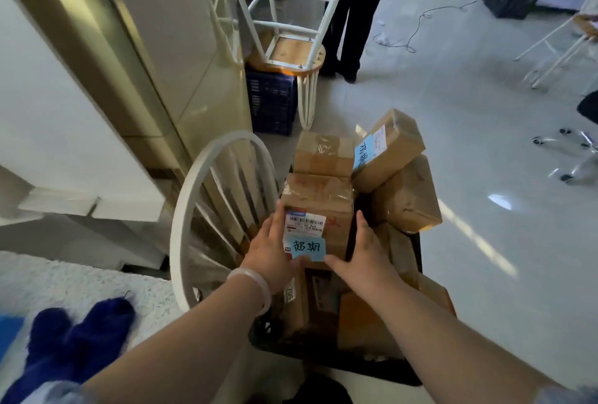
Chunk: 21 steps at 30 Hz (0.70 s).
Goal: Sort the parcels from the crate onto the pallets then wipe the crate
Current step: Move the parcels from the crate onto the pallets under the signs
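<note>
My left hand [275,251] and right hand [365,258] press the top parcel [318,206] between them. My fingers [275,219] lie straight along its sides, thumbs at its near edge, since it looks too wide for one hand. It rests on the pile in the crate [323,363] below my fingers, its blue note [307,248] facing me for sorting.

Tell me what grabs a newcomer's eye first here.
The left hand and right hand press the sides of a brown cardboard parcel with a blue handwritten label, atop a black plastic crate heaped with parcels. Beside it on the left stands a white round wire frame.
</note>
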{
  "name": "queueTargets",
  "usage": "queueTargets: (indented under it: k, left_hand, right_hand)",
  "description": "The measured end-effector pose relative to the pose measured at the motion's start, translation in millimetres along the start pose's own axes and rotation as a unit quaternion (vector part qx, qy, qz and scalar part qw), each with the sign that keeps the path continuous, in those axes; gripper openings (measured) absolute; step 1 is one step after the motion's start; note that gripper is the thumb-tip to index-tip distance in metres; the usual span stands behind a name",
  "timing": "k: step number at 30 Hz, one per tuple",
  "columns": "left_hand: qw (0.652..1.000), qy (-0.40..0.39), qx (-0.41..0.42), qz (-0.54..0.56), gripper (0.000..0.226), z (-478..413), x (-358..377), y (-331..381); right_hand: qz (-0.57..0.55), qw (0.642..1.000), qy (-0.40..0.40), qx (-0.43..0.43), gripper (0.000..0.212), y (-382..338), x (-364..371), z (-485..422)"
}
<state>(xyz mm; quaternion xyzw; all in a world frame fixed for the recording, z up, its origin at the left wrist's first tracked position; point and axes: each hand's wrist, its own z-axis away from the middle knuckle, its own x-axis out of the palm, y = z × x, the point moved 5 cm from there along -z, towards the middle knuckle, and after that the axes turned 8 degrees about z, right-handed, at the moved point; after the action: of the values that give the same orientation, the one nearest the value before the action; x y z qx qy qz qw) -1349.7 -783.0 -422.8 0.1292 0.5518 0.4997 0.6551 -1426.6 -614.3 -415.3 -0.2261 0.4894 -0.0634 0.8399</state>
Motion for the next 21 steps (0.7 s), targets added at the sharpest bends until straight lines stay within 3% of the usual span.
queueTargets:
  k: [3, 8, 21]
  left_hand:
    - [0.998, 0.014, -0.035, 0.043, 0.123, -16.6, 8.8, -6.3]
    - [0.994, 0.026, -0.057, 0.094, 0.129, -30.8, 25.0, -16.3]
    - [0.986, 0.052, -0.034, 0.154, 0.129, 0.7, 14.9, -10.5]
  right_hand:
    - [-0.041, 0.998, -0.029, 0.027, 0.109, 8.5, 3.8, -28.1]
    - [-0.056, 0.995, -0.062, 0.05, 0.074, 15.2, 22.8, -51.4]
    - [-0.063, 0.998, -0.008, 0.021, 0.08, 3.9, 6.2, -24.8]
